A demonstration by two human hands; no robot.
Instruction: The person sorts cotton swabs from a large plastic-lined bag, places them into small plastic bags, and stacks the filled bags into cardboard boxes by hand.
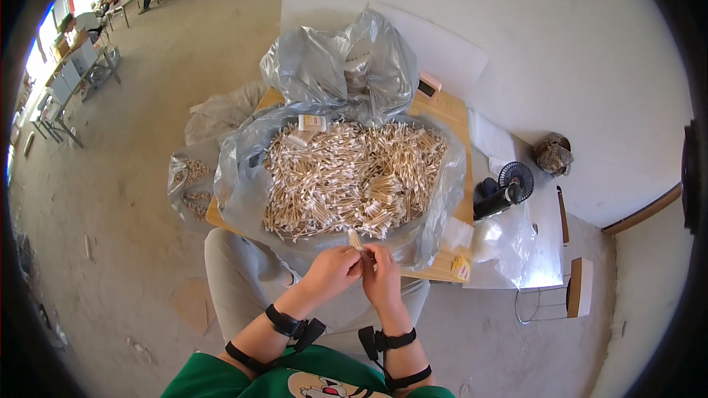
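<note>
A big heap of cotton swabs (pixel 346 177) with wooden sticks and white tips lies in a grey plastic sheet (pixel 240 188) on a wooden table (pixel 461 169). At the heap's near edge, my left hand (pixel 335 270) and my right hand (pixel 382 278) meet, fingers closed. Between them they pinch a small bunch of cotton swabs (pixel 355 239), its tips pointing away from me. My fingers hide its lower end. On the far part of the heap rests a small white-and-yellow pack (pixel 312 124).
A grey plastic bag (pixel 310 66) stands behind the heap. Right of it are a pink-edged device (pixel 428 85), a black fan (pixel 515 179), a dark bottle (pixel 495 203) and clear plastic bags (pixel 509 250). A yellow pack (pixel 460 268) sits at the near right corner. Other people work far left.
</note>
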